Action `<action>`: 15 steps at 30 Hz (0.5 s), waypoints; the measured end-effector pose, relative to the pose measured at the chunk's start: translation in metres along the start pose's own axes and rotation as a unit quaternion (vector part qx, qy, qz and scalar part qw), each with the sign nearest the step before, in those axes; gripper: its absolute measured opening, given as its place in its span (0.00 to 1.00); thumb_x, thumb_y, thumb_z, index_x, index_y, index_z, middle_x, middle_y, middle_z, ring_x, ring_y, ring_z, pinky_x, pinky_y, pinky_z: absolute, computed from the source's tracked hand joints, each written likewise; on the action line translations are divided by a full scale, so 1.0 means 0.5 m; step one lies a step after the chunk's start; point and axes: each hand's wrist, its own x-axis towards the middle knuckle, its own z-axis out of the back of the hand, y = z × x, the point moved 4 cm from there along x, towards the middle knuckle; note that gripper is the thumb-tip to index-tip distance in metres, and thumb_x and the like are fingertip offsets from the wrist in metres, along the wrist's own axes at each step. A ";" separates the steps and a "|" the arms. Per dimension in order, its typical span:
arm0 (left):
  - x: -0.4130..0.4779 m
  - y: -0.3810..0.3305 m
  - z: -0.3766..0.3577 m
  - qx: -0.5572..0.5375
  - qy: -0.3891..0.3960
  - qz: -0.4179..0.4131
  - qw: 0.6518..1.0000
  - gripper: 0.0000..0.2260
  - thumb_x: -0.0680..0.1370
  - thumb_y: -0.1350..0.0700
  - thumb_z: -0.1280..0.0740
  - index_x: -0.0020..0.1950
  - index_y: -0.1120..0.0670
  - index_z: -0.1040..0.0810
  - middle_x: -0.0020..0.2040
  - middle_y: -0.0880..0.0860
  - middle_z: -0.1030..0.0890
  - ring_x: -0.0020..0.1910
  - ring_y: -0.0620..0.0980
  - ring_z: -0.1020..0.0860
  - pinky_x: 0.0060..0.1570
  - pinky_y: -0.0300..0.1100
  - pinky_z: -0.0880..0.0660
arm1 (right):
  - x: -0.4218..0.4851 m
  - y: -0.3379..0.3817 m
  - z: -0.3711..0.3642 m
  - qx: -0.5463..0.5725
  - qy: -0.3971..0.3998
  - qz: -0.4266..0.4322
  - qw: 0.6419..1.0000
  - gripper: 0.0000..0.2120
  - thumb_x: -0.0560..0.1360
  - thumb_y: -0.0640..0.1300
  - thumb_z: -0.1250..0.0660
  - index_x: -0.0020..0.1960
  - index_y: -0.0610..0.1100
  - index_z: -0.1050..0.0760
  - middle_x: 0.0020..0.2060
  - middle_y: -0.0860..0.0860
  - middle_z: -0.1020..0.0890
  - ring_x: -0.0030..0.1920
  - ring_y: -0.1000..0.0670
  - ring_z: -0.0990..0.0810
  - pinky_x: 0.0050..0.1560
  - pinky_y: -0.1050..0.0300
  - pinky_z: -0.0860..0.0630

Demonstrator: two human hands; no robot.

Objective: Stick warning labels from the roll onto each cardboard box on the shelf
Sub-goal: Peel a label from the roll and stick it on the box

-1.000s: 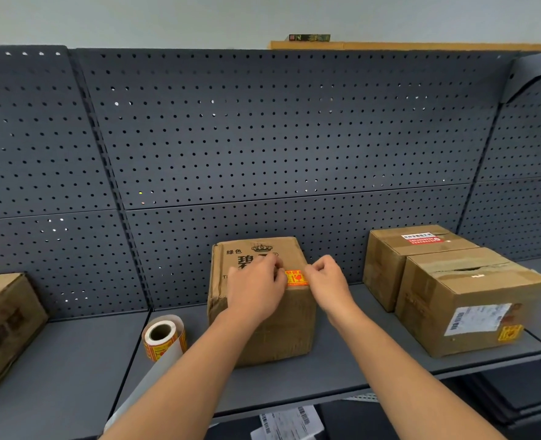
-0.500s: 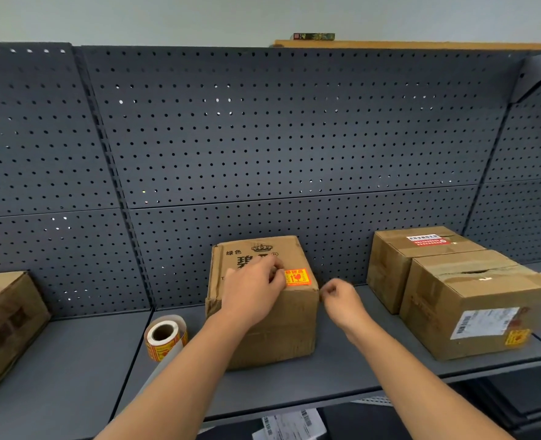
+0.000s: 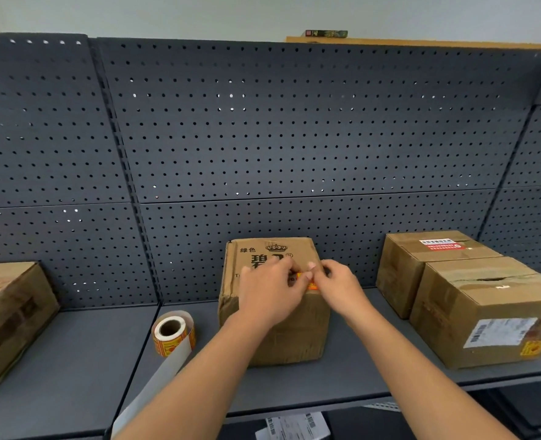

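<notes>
1. The left hand [image 3: 270, 292] reaches forward from a bare forearm that enters at the bottom of the view. Its back faces up over the top front edge of the middle brown cardboard box with black printed characters [image 3: 291, 341].
2. Its fingers are bent and held close together, with the tips down on the small orange-and-yellow warning label [image 3: 311, 284]. Whether they press or pinch it cannot be told.
3. The right hand [image 3: 342, 285] comes in from the right and meets the left hand at the label. Its fingers are curled, with thumb and forefinger close together at the label's right side. The exact grip is hidden.
4. The label lies on the box near its top front edge, mostly covered by both hands.
5. The roll of orange-and-yellow labels on a white core [image 3: 174, 335] stands on the grey metal shelf [image 3: 358, 363], just left of the box. A white backing strip [image 3: 154, 385] trails from it toward the front edge.
6. To the right, two brown cardboard boxes touch:
   - The front brown box [image 3: 472, 312] carries a yellow label [image 3: 532, 348] on its front face.
   - The rear brown box [image 3: 405, 265] stands behind it.
7. Another worn cardboard box [image 3: 12, 312] sits at the far left.
</notes>
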 end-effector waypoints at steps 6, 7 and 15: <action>0.003 -0.007 -0.005 -0.015 0.037 -0.022 0.999 0.14 0.85 0.43 0.43 0.66 0.42 0.24 0.57 0.43 0.22 0.55 0.47 0.22 0.58 0.52 0.35 | -0.002 -0.010 -0.004 0.025 0.017 0.015 0.999 0.19 0.87 0.52 0.44 0.53 0.41 0.19 0.44 0.46 0.16 0.45 0.45 0.18 0.47 0.48 0.23; 0.004 -0.008 -0.006 -0.015 0.040 -0.022 0.999 0.13 0.86 0.45 0.44 0.67 0.42 0.24 0.57 0.43 0.22 0.55 0.47 0.23 0.57 0.52 0.36 | -0.003 -0.010 -0.005 0.035 0.019 0.013 0.999 0.19 0.87 0.51 0.45 0.55 0.42 0.19 0.46 0.45 0.15 0.48 0.45 0.18 0.51 0.47 0.22; 0.000 0.000 -0.003 -0.004 0.045 -0.030 0.999 0.14 0.86 0.45 0.46 0.66 0.41 0.25 0.55 0.41 0.25 0.53 0.45 0.24 0.54 0.49 0.37 | 0.004 -0.019 0.002 0.103 0.016 -0.053 0.993 0.17 0.85 0.48 0.41 0.52 0.38 0.18 0.45 0.41 0.16 0.44 0.47 0.22 0.45 0.50 0.28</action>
